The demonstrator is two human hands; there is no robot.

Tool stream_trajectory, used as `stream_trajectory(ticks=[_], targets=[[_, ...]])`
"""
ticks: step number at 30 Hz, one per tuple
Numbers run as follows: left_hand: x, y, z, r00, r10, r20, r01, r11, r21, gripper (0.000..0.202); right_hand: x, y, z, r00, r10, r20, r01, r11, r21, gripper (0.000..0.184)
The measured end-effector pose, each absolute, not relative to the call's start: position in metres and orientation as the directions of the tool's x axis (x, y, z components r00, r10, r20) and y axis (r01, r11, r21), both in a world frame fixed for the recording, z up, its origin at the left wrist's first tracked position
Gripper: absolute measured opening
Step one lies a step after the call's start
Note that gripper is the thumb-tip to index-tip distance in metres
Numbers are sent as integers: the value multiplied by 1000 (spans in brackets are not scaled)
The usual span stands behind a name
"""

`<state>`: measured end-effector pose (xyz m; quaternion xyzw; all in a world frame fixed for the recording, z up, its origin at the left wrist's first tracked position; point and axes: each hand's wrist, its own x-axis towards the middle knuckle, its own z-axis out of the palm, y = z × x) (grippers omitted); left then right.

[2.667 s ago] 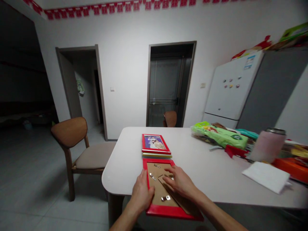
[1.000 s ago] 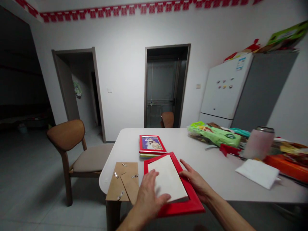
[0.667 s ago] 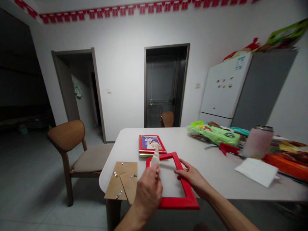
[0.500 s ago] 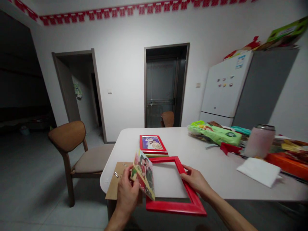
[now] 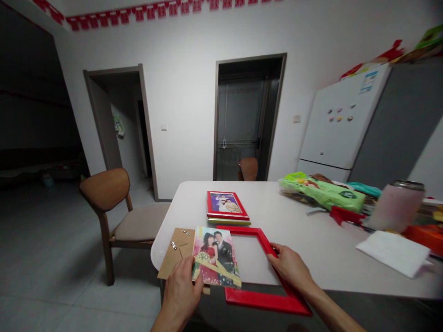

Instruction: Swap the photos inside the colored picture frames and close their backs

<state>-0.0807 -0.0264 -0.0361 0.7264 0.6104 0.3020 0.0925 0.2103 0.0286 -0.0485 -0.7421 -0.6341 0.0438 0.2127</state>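
A photo (image 5: 217, 258) of a couple in red and dark clothes is pinched at its left edge by my left hand (image 5: 183, 281). It overlaps the left side of an empty red picture frame (image 5: 266, 302). My right hand (image 5: 289, 267) grips that frame by its right side, and the frame's near edge juts past the table edge. Under and left of the photo lies a brown backing board (image 5: 169, 258) with small metal clips. Farther back, a second red picture frame (image 5: 228, 203) with a photo in it rests on another frame-like piece.
On the white table (image 5: 294, 240), a green package (image 5: 332, 193), a pink jar (image 5: 398, 205), a white tissue (image 5: 392, 252) and an orange box (image 5: 424, 240) stand to the right. A wooden chair (image 5: 107, 193) is at the left. Behind the table is a refrigerator (image 5: 332, 124).
My left hand has turned the photo from a steep tilt to nearly flat, so its picture side shows fully. The view has shifted slightly; my right hand still holds the red frame.
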Motion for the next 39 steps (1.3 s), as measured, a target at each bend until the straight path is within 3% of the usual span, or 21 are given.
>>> stream_trajectory(ticks=[4, 7, 10, 12, 14, 17, 21, 25, 27, 29, 32, 34, 39], targets=[[-81, -27, -34, 85, 947, 310, 876, -219, 429, 31, 211, 28, -48, 175, 955, 239, 931, -82, -355, 40], [-79, -29, -32, 116, 937, 328, 879, -251, 405, 32, 203, 25, -43, 146, 916, 372, 937, -7, -350, 39], [-74, -31, -33, 198, 910, 365, 857, -341, 387, 36, 183, 22, -39, 119, 900, 420, 863, 116, -492, 39], [-70, -31, -36, 270, 891, 366, 827, -409, 386, 42, 165, 23, -40, 118, 951, 287, 723, 116, -681, 43], [-65, -30, -40, 342, 874, 345, 799, -464, 382, 50, 146, 26, -43, 112, 990, 80, 536, 8, -844, 51], [-55, -25, -49, 400, 858, 323, 794, -500, 345, 61, 123, 32, -42, 51, 989, -140, 243, -148, -959, 53], [-46, -11, -51, 359, 839, 409, 776, -512, 369, 61, 101, 28, -14, -134, 984, -116, -63, -125, -990, 33], [-42, -5, -29, 140, 791, 595, 519, -571, 637, 44, 90, 15, 19, -74, 997, -7, -301, -29, -953, 37], [-38, -7, -15, -45, 829, 558, 301, -521, 799, 33, 91, 9, 21, -48, 999, -24, -316, -38, -948, 36], [-30, -8, -7, -174, 885, 431, 18, -435, 900, 31, 96, 4, 13, -1, 995, -96, -305, -92, -948, 39], [-12, -9, -8, -214, 947, 239, -370, -305, 878, 38, 104, -1, -8, 90, 985, -145, -401, -97, -911, 48], [1, -10, -13, -193, 969, 154, -511, -233, 827, 42, 108, -3, -18, 81, 990, -119, -457, -70, -887, 45], [20, -18, -25, -66, 991, 118, -546, -135, 827, 52, 127, 0, -15, 173, 982, -79, -336, -17, -942, 36]])
